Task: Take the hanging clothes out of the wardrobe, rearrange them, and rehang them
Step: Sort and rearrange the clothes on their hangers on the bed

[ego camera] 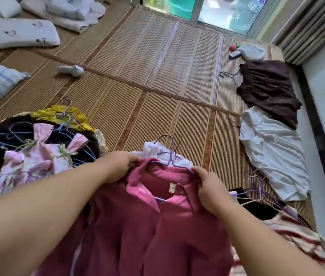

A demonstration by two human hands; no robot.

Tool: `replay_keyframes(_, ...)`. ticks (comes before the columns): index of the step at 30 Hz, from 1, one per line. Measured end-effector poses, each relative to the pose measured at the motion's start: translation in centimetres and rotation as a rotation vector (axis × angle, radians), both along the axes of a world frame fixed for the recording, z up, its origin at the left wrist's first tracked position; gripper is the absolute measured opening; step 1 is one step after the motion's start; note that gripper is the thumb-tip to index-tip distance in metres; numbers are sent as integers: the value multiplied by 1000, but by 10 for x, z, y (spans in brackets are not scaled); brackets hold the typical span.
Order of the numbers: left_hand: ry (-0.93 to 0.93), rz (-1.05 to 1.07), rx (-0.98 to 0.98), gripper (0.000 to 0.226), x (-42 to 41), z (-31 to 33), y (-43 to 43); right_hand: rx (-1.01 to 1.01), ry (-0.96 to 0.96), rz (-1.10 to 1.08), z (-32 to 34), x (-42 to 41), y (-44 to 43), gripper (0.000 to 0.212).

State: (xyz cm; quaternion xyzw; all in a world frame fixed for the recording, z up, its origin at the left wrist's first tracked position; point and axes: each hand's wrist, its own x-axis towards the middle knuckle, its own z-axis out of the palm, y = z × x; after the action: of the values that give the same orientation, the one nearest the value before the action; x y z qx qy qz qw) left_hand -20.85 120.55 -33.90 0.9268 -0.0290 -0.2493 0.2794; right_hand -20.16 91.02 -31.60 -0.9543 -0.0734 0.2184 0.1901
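Observation:
A pink collared garment (157, 222) on a purple wire hanger (170, 154) lies in front of me on the straw mat. My left hand (117, 166) grips its left shoulder at the collar. My right hand (210, 186) pinches the right side of the collar and the hanger's end. A white garment (157, 150) peeks out from under the pink one. To the left lies a pile of hung clothes (38, 144): a pink floral dress, dark pieces, a yellow one. At the right lie a white garment (273, 154) and a brown one (267, 90), each on a hanger.
The woven straw mat (147, 80) covers the bed. Pillows (16, 34) and folded bedding lie at the far left, with a small white object (71, 70) near them. Loose wire hangers (257, 186) and a striped garment (297, 236) lie at the right. A glass door and curtain stand behind.

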Motion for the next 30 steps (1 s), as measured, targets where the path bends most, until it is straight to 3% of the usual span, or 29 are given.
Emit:
replay_keyframes(9, -33, 199, 195, 21, 72, -108, -18, -105, 126, -47, -104, 73, 18, 72)
replay_keyframes(13, -14, 420, 224, 36, 72, -127, -33, -96, 152, 12, -119, 72, 16, 75)
replay_keyframes(19, -48, 183, 202, 59, 47, -109, -82, -150, 19, 151, -93, 33, -10, 83)
replay_keyframes(30, -73, -246, 22, 58, -1, -33, -244, -267, 119, -92, -15, -32, -164, 77)
